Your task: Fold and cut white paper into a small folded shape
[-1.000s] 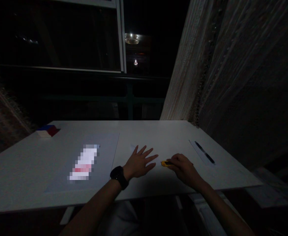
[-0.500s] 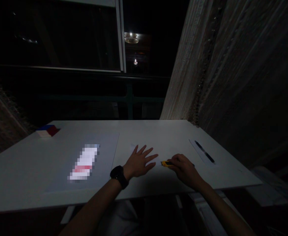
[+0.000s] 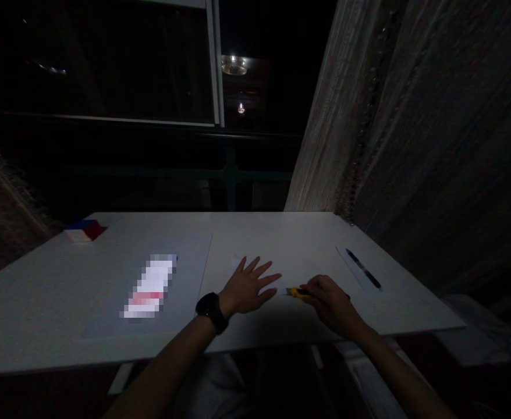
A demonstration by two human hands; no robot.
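My left hand [image 3: 249, 288] lies flat with its fingers spread, over a small piece of white paper [image 3: 280, 287] whose edges show past the fingertips and thumb. A black watch is on that wrist. Just to the right, my right hand [image 3: 329, 299] is closed round a yellow utility knife [image 3: 298, 291]. The knife's blade end points left toward the paper and my left thumb; whether the blade touches the paper I cannot tell. The knife's back end is mostly hidden in the hand.
A large white sheet [image 3: 194, 262] on the left of the white table [image 3: 273, 227] bears a lit, blurred-out phone-like screen [image 3: 151, 285]. A block coloured blue, red and white [image 3: 83, 231] stands far left. A black pen [image 3: 364, 269] lies on a paper strip at right. Curtains [image 3: 320, 128] hang behind.
My right hand and the utility knife have shifted slightly to the right, away from my left thumb. My left hand stays in place.
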